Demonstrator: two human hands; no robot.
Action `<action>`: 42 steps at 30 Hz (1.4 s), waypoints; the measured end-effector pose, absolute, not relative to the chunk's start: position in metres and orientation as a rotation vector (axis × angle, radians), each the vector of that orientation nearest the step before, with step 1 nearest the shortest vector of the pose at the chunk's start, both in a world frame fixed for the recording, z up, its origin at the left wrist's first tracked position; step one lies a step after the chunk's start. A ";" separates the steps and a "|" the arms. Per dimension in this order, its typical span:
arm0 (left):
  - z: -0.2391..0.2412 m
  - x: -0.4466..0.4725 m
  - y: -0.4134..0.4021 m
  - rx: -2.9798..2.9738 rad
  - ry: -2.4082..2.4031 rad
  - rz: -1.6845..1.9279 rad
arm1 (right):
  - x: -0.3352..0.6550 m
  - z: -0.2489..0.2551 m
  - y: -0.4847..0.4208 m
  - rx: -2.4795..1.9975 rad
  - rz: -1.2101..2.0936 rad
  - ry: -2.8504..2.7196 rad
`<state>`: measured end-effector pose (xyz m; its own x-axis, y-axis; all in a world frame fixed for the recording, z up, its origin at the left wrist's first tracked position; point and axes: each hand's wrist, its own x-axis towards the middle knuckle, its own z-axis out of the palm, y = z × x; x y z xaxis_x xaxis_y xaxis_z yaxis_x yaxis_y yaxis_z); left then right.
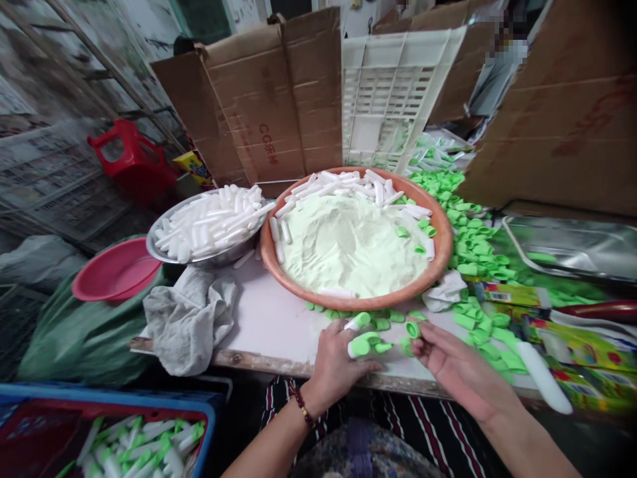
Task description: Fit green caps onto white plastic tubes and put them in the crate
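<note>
My left hand rests at the table's near edge, closed round two white tubes with green caps that stick out to the right. My right hand lies beside it, thumb and fingers pinching a loose green cap. Just beyond both hands stands a wide orange bowl heaped with pale green powder, with white tubes and a few caps along its far side. Loose green caps are strewn on the white table to the right of the bowl.
A metal bowl of empty white tubes stands left of the orange bowl, with a grey rag and a pink basin nearby. Cardboard sheets and a white crate stand behind. A blue-rimmed bin of capped tubes sits lower left. A metal tray lies right.
</note>
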<state>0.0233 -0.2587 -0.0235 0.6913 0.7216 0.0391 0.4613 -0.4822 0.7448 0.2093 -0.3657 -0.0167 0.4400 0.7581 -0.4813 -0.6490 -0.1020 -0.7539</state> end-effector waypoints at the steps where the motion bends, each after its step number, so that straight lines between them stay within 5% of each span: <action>1: -0.024 0.023 -0.258 2.174 0.899 0.449 | 0.206 -0.016 -0.367 -1.274 1.149 -0.216; 7: -0.027 0.023 -0.258 2.187 0.889 0.423 | 0.202 -0.007 -0.372 -1.750 0.691 -0.931; 17: -0.025 0.023 -0.257 2.142 0.895 0.418 | 0.239 -0.031 -0.387 -2.015 0.034 -1.348; 22: -0.024 0.024 -0.259 2.151 0.901 0.446 | 0.294 -0.033 -0.386 -2.526 -0.250 -1.512; 27: -0.026 0.023 -0.261 2.157 0.931 0.453 | 0.304 -0.025 -0.376 -2.539 0.102 -1.254; 32: -0.023 0.022 -0.262 2.179 0.917 0.439 | 0.286 -0.016 -0.378 -1.711 0.805 -0.350; 42: -0.022 0.021 -0.262 2.187 0.929 0.431 | 0.258 -0.019 -0.374 -1.303 1.026 0.018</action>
<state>0.0209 -0.2623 -0.0221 0.6856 0.7275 0.0265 0.4904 -0.4884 0.7218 0.2578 -0.3741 -0.0191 0.5834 0.6070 -0.5396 -0.6259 -0.0873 -0.7750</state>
